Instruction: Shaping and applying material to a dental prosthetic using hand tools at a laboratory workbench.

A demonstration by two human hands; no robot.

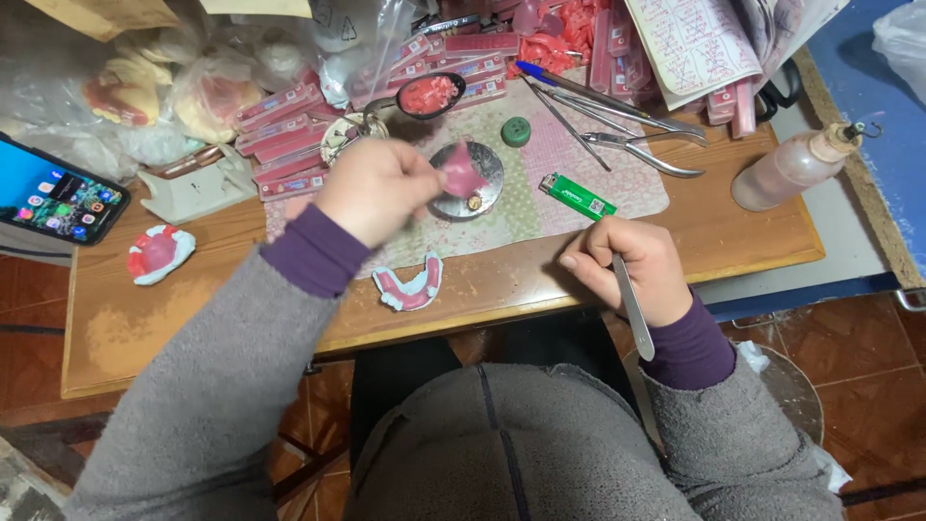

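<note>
My left hand (376,188) pinches a piece of pink wax (465,172) in closed fingers, over the round metal dish (485,183) far on the worktop (193,309). I should keep it steady above the dish, I judge, so drips land there. The pink denture arch (413,287) lies near me. My right hand (637,270), wrist resting at the near edge, wraps its fingers around a metal spatula (633,309), blade toward me, beside the green lighter (577,196).

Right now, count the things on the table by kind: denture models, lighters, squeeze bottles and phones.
Denture models: 2, one near the table's front edge, one at the left
Lighters: 1, green
Squeeze bottles: 1
Phones: 1
Total: 5
</note>
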